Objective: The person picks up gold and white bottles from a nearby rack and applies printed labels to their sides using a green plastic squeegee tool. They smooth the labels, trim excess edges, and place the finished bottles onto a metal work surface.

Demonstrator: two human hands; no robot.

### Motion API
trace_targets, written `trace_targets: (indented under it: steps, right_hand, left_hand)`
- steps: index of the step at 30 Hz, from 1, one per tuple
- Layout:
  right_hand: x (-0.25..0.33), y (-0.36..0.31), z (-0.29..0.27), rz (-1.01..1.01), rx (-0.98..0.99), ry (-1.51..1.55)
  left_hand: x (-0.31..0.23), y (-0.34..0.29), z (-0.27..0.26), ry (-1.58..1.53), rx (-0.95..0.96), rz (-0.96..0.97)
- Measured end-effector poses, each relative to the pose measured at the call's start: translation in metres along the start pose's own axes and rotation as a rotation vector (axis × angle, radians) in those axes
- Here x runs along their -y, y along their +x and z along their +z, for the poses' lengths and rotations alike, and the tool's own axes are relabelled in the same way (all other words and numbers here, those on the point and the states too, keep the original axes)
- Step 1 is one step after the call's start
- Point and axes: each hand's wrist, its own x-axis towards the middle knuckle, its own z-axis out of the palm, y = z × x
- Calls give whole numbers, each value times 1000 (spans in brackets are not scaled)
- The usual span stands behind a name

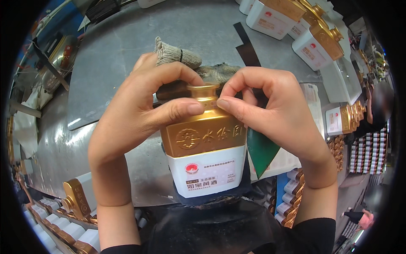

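A flat-sided bottle (pixel 205 171), white below with an embossed gold shoulder and neck, stands upright in front of me. My left hand (pixel 139 97) is curled around its neck, thumb on the near side and fingers behind. My right hand (pixel 270 106) is closed in a pinch at the neck's right side, its thumb tip against the gold. A small reddish-gold strip (pixel 208 104) lies across the front of the neck between my two thumbs. What the right fingertips hold, if anything, is too small to make out.
Behind the bottle lie rolled knitted gloves (pixel 177 55) on the grey metal table (pixel 118 51). A green pointed piece (pixel 260 152) is under my right wrist. More white-and-gold bottles (pixel 315 48) stand at the far right; another gold-topped bottle (pixel 78 199) is at lower left, by filled crates.
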Motion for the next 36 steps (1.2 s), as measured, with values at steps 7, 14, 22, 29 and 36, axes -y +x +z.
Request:
trace_targets:
  steps: [7, 14, 22, 29, 36]
  right_hand:
    - [1, 7, -2, -5, 24, -29]
    - [-2, 9, -4, -51, 41, -77]
    - [-2, 10, -6, -48, 47, -129]
    - [-1, 12, -7, -31, 71, -115]
    - [-1, 15, -10, -109, 41, -256]
  left_hand:
    - [3, 6, 0, -33, 26, -17]
    - [8, 4, -1, -147, 10, -58]
    - [8, 10, 2, -106, 8, -5]
    - [5, 10, 3, -180, 23, -83]
    - [6, 10, 0, -176, 67, -126]
